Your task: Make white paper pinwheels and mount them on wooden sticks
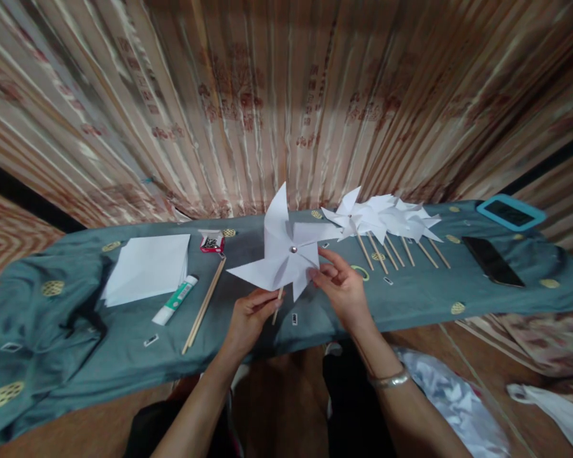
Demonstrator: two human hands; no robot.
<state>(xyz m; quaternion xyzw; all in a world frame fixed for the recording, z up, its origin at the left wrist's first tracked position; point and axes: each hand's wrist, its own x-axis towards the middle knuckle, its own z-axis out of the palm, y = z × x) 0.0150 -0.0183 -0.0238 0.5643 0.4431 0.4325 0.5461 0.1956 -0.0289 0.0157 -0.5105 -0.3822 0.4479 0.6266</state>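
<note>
A white paper pinwheel (302, 256) with a round metal pin at its centre is held up above the cloth-covered table. My left hand (252, 318) pinches its thin wooden stick (277, 306) just below the blades. On the other side, my right hand (341, 286) has thumb and fingers closed at the edge of a right-hand blade. Several finished white pinwheels (384, 216) lie overlapping at the back right, their sticks toward me. Left of my hands are loose wooden sticks (204, 306), a glue stick (175, 300), and a small red box of metal pins (212, 242).
A stack of white paper (148, 268) lies on the left of the green tablecloth (124, 343). A black phone (493, 261) and a blue-framed device (510, 212) are at the right. A light green ring (361, 273) sits by my right hand. Below is a plastic bag of scraps (451, 397).
</note>
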